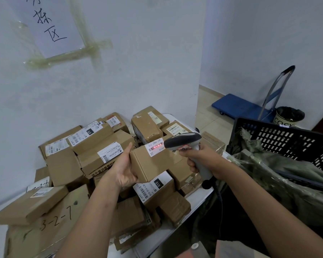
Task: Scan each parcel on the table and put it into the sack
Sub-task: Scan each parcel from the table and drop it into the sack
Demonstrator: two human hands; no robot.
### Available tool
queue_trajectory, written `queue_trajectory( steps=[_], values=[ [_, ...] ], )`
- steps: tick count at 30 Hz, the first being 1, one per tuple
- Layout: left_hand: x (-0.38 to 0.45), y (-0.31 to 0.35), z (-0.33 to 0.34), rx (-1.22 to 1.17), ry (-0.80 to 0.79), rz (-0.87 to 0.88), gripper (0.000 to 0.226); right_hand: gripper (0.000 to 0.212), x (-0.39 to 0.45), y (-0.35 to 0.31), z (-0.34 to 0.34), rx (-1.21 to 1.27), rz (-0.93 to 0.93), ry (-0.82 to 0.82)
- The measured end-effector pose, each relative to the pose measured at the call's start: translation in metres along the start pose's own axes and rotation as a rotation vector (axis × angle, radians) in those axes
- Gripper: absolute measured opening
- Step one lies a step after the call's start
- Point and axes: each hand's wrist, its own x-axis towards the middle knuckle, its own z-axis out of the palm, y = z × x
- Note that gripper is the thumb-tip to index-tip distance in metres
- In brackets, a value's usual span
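The left hand [126,169] grips a parcel [153,162] labelled "507 P607 T72" [155,144]; the right hand [203,159] grips the scanner [183,141], its red beam on the label.

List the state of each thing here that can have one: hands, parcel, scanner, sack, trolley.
Left hand: holds the parcel up.
Parcel: closed, lifted, label being scanned.
Scanner: on, red line across the label.
Right hand: wrapped round the scanner's grip.
Sack: open, inside the black crate.
Trolley: handle up, unloaded.
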Motion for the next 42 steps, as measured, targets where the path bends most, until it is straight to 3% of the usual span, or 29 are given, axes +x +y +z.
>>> queue_trajectory(
  steps=[8, 18, 25, 35, 42],
  values=[
    [-0.005, -0.008, 0.008, 0.024, -0.023, 0.006, 0.062, 0.02, -0.007, 0.006, -0.007, 0.091, 0.004, 0.043],
    [-0.021, -0.031, 0.06, 0.146, -0.278, -0.013, 0.054, 0.02, -0.028, 0.047, -0.06, 0.325, 0.039, 0.652],
    [-0.01, -0.098, 0.127, 0.303, -0.339, -0.14, 0.046, 0.013, -0.089, 0.124, -0.113, 0.348, 0.309, 0.884],
    [0.069, -0.237, 0.148, 0.353, -0.182, -0.543, 0.042, 0.014, -0.148, 0.23, -0.146, 0.54, 0.602, 0.903],
    [0.121, -0.311, 0.142, 0.283, 0.027, -0.637, 0.049, 0.018, -0.142, 0.277, -0.164, 0.705, 0.762, 0.855]
  ],
)
